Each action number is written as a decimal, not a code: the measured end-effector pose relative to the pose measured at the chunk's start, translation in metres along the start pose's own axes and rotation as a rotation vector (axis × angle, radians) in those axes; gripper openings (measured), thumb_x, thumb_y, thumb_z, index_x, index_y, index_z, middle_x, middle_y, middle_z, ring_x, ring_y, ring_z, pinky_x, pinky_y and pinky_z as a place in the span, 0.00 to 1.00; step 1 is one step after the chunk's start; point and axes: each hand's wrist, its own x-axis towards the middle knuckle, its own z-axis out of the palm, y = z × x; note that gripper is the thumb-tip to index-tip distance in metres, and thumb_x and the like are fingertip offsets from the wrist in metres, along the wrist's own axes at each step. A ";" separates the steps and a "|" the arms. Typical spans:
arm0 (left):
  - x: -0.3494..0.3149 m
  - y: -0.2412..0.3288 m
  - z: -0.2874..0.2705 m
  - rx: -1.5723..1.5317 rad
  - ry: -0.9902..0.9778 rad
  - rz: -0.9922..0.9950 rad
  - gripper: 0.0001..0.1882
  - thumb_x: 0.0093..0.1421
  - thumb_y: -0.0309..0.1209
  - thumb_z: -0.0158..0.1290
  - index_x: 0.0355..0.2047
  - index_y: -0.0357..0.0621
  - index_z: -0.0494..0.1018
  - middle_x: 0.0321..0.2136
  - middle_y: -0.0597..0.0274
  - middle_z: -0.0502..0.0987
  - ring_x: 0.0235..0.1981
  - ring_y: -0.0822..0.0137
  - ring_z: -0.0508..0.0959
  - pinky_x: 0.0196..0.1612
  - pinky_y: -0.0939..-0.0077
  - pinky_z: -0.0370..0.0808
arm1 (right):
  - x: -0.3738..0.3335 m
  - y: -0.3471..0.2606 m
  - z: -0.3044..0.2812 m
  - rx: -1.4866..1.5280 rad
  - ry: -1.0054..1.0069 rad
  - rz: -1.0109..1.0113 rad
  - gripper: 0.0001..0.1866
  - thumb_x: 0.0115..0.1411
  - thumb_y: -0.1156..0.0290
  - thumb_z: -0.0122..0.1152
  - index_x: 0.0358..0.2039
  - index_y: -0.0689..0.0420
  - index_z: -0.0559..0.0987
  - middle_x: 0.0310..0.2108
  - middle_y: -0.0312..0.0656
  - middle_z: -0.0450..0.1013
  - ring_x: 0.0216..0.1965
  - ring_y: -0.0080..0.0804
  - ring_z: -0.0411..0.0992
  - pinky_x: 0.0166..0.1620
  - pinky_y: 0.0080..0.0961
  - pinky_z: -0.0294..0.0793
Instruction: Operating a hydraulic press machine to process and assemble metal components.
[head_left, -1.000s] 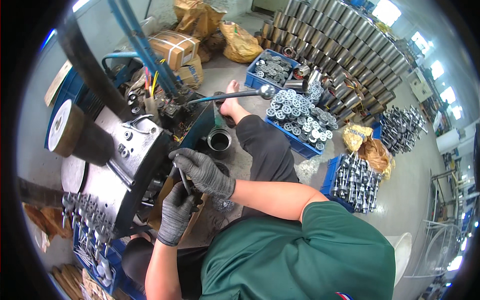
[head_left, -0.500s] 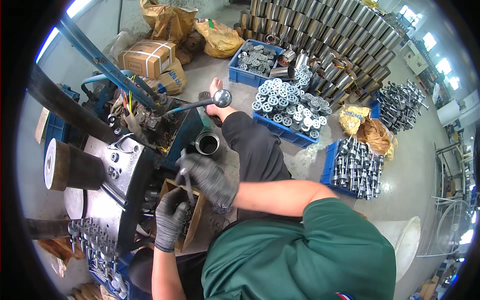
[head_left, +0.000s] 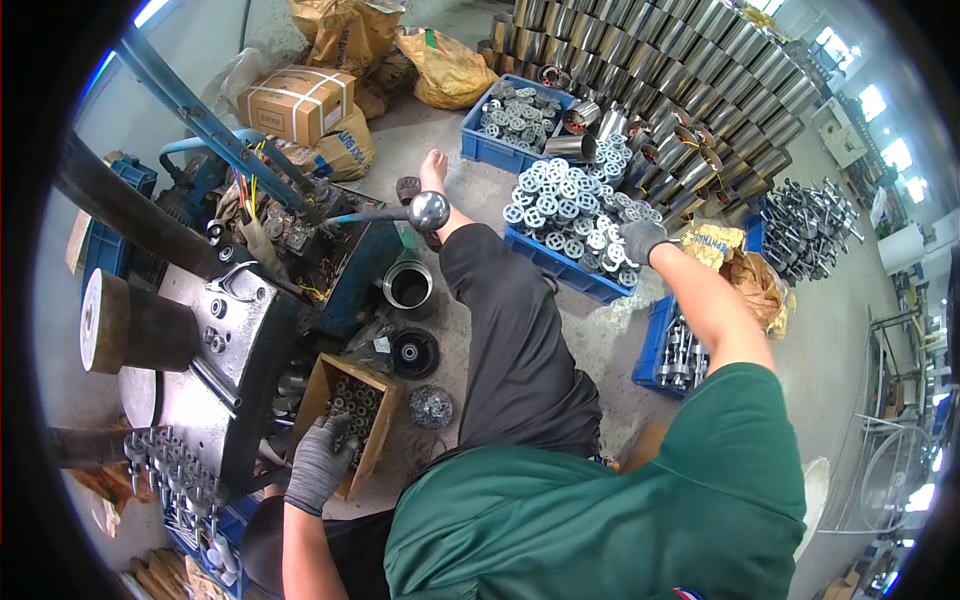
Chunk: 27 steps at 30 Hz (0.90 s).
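Observation:
My left hand (head_left: 320, 465), in a grey knit glove, is at the near edge of an open cardboard box (head_left: 375, 452) with several small ring-shaped bearings (head_left: 357, 402) in it. Its fingers are curled in over the box, and what they hold is hidden. Out to the right, my gloved right hand (head_left: 643, 240) reaches to the near right edge of a heap of spoked metal discs (head_left: 565, 205). The heap fills a blue crate (head_left: 570, 272). The fingers point down and are mostly hidden, so their grip does not show.
At left stands a machine with a steel table (head_left: 235, 345) and a ball-ended lever (head_left: 429, 212). A metal cylinder (head_left: 409, 288) and black round part (head_left: 414, 353) stand on the floor. Rotor shafts (head_left: 684, 355) fill a crate at right; steel tubes (head_left: 650, 60) are stacked behind.
My right hand has swung from beside my left hand out to the disc heap. A slim metal piece between my hands no longer shows there. My left hand has lowered slightly by the box.

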 end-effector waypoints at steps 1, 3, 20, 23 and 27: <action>-0.001 0.002 -0.001 0.011 0.001 0.002 0.20 0.57 0.27 0.63 0.51 0.40 0.77 0.44 0.45 0.79 0.47 0.44 0.80 0.50 0.58 0.79 | 0.009 0.006 0.014 -0.067 -0.050 0.078 0.20 0.58 0.69 0.57 0.52 0.56 0.81 0.47 0.56 0.80 0.50 0.53 0.80 0.53 0.45 0.78; -0.003 0.007 -0.003 0.122 -0.035 -0.024 0.19 0.57 0.28 0.63 0.50 0.40 0.77 0.43 0.46 0.79 0.45 0.45 0.80 0.49 0.57 0.79 | 0.019 0.014 0.040 -0.039 0.006 0.101 0.20 0.58 0.70 0.58 0.51 0.56 0.81 0.47 0.56 0.81 0.49 0.53 0.80 0.53 0.45 0.78; -0.001 0.014 -0.001 0.199 -0.062 0.011 0.21 0.56 0.28 0.62 0.50 0.41 0.78 0.42 0.45 0.79 0.43 0.44 0.81 0.47 0.54 0.79 | 0.032 -0.043 0.055 -0.318 0.090 -0.010 0.19 0.64 0.62 0.52 0.46 0.51 0.88 0.49 0.47 0.83 0.51 0.43 0.81 0.54 0.49 0.74; -0.003 0.014 -0.002 0.198 -0.068 0.019 0.21 0.56 0.29 0.62 0.51 0.40 0.78 0.42 0.45 0.79 0.43 0.45 0.81 0.47 0.54 0.79 | 0.032 -0.039 0.042 -0.100 -0.101 0.123 0.22 0.66 0.60 0.51 0.55 0.53 0.82 0.58 0.45 0.78 0.60 0.41 0.75 0.65 0.43 0.65; -0.003 0.010 0.000 0.204 -0.074 -0.030 0.21 0.57 0.29 0.63 0.52 0.40 0.77 0.42 0.45 0.79 0.43 0.45 0.81 0.48 0.55 0.79 | 0.025 -0.041 0.046 -0.045 0.098 0.146 0.34 0.56 0.40 0.60 0.53 0.53 0.82 0.51 0.50 0.81 0.53 0.45 0.80 0.59 0.38 0.74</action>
